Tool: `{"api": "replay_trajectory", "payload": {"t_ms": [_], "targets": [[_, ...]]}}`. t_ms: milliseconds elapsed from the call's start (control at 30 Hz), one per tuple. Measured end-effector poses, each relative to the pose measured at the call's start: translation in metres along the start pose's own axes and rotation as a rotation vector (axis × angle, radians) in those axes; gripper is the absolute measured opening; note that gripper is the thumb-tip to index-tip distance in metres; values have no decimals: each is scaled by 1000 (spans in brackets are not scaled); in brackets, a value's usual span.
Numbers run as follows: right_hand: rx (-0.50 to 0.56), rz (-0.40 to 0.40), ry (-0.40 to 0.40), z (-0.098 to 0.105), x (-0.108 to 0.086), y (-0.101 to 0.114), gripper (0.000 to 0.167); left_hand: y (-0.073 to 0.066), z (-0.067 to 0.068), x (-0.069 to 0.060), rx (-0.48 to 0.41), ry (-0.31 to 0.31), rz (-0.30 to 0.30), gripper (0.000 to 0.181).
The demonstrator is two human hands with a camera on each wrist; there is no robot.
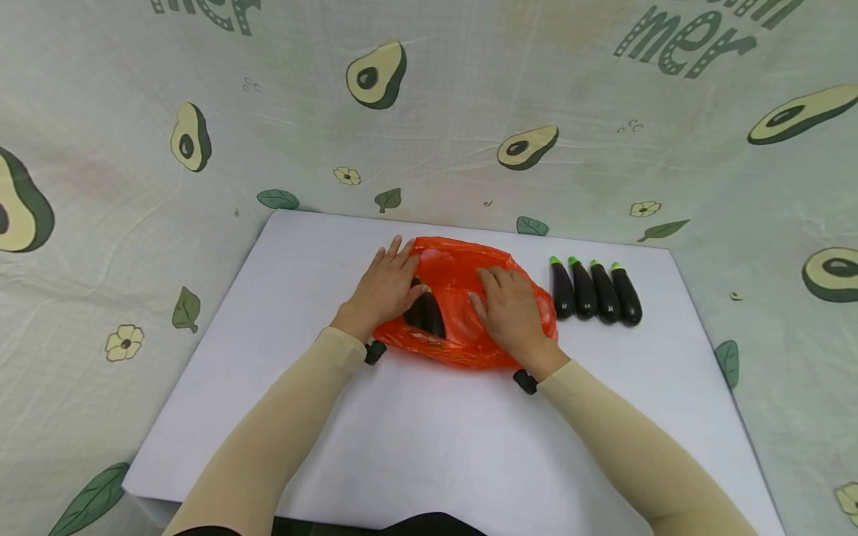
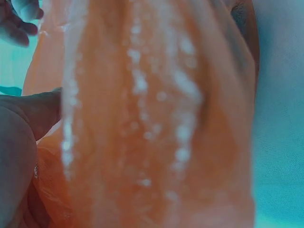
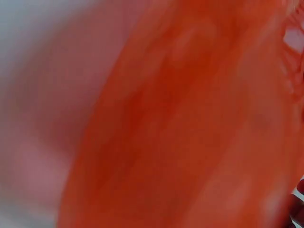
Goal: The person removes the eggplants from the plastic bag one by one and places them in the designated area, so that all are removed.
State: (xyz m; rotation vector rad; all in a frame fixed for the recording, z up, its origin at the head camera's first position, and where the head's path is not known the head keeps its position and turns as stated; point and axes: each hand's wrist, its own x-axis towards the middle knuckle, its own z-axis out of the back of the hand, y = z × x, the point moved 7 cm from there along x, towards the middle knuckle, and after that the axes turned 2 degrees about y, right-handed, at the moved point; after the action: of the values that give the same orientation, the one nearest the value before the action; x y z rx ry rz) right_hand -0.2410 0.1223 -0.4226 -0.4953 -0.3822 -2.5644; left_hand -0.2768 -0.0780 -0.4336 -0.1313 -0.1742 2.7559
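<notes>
On the white table lies a red-orange plastic bag [image 1: 462, 257], its mouth spread wide. Dark eggplants [image 1: 429, 314] show inside its left part, partly hidden by the left hand. My left hand [image 1: 383, 292] rests on the bag's left rim with its fingers extended and its thumb near the eggplants. Over the right part of the bag, my right hand [image 1: 511, 313] touches the plastic with loosely bent fingers. The bag's plastic [image 2: 156, 118] covers most of the left wrist view. In the right wrist view, blurred red plastic [image 3: 190, 123] hides most of the hand.
Several eggplants [image 1: 606, 294] with green tips lie side by side in a row just right of the bag. The white table [image 1: 429, 439] extends around the bag. Behind it hangs a cloth [image 1: 449, 97] printed with avocados and leaves.
</notes>
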Motion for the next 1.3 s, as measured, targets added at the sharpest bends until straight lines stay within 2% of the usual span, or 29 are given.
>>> {"api": "replay_trajectory", "payload": {"t_ms": [133, 367, 533, 700, 800, 933, 1133, 1300], "targets": [[-8, 13, 77, -17, 6, 19, 49, 2, 0, 0, 0, 0, 5, 72], [-26, 32, 157, -46, 9, 42, 46, 1, 1, -1, 13, -12, -1, 69], [8, 29, 229, -63, 7, 50, 49, 2, 0, -1, 22, -16, -5, 68], [79, -35, 325, -74, 3, 49, 58, 2, -2, -1, 16, -23, -14, 67], [85, -49, 334, -74, 2, 46, 59, 1, -2, -1, 16, -25, -14, 67], [68, -42, 297, -72, 1, 39, 55, 1, -2, -2, 14, -23, -9, 67], [8, -79, 258, -71, 0, 23, 47, 1, -2, -1, 6, -15, -9, 68], [-29, -83, 254, -74, 2, 18, 49, 1, -3, 0, 5, -12, -5, 68]]}}
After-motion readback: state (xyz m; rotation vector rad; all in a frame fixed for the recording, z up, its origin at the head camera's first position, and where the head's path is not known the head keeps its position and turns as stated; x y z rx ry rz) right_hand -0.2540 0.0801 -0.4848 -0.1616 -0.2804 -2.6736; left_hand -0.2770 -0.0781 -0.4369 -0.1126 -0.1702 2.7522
